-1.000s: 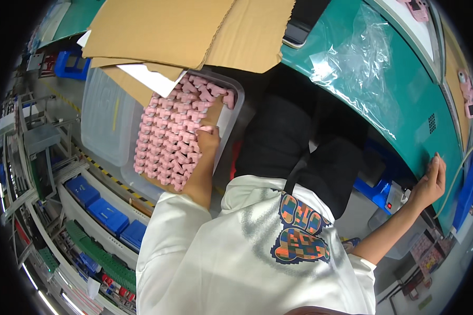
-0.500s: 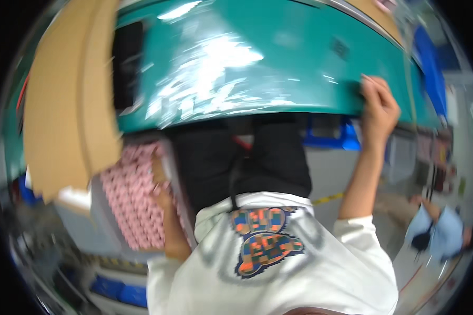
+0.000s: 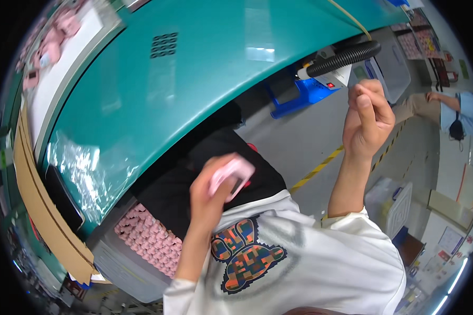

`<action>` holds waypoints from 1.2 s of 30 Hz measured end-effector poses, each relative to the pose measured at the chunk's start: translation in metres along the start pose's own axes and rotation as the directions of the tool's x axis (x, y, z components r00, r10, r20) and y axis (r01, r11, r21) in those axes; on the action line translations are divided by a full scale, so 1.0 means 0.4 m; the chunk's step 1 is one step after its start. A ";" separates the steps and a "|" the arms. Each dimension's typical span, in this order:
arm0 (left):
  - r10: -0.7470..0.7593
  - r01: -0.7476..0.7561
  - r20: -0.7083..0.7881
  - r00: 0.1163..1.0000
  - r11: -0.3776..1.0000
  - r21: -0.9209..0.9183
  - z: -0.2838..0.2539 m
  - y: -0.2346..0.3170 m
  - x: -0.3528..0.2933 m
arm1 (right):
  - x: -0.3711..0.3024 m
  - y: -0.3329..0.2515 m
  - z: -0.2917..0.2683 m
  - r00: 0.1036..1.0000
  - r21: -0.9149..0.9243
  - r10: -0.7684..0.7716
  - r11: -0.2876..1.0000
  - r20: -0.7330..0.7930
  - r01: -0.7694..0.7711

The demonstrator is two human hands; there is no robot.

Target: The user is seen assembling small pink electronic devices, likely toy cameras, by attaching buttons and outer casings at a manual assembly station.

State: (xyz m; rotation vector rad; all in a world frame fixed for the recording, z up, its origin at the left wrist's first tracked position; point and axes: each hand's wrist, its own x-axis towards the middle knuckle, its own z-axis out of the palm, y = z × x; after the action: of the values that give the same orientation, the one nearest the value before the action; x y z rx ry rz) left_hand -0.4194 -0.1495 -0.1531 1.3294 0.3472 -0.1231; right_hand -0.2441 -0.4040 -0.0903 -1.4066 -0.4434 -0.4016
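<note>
My left hand [image 3: 201, 191] is closed round a small pink plastic casing [image 3: 235, 172] with a dark opening or window, held over my lap and blurred by motion. Behind that wrist, to the left, stands a grey plastic bin [image 3: 134, 270] filled with rows of identical pink parts [image 3: 150, 239]. My right hand [image 3: 369, 118] is raised off to the right, beyond the table's edge. Its fingers are curled, thumb against fingertips; whether anything is pinched there is too small to make out.
A green-topped table [image 3: 194, 68] spans the front. At its left lie a black phone-like slab [image 3: 63, 197], cardboard [image 3: 47, 210] and a white surface bearing pink parts [image 3: 52, 44]. A black corrugated hose [image 3: 344, 59] hangs near a blue bracket [image 3: 305, 97]. Another person [image 3: 462, 113] is at far right.
My left hand has come out of the bin of pink parts, now with a pink casing in it. My view has turned rightward. My right hand has moved away from the table edge.
</note>
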 end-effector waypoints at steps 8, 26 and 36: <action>-0.556 0.550 0.102 0.825 0.749 -0.369 0.294 -0.167 0.552 | -0.070 0.009 -0.209 0.980 -0.133 0.092 0.984 -0.176 -0.116; -0.481 0.523 0.245 0.841 0.839 -0.148 0.342 -0.199 0.623 | -0.104 0.098 -0.238 0.934 -0.254 0.303 0.904 -0.189 -0.345; -0.358 0.491 0.395 0.846 0.811 -0.317 0.219 -0.008 0.242 | -0.070 0.061 -0.047 0.789 -0.462 0.142 0.866 0.598 0.194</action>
State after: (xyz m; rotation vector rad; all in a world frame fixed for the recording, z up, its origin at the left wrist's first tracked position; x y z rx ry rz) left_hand -0.3134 -0.2242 -0.1696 0.7750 0.3713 -0.6138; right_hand -0.2543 -0.4194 -0.1276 -2.0571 -0.9483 -0.0524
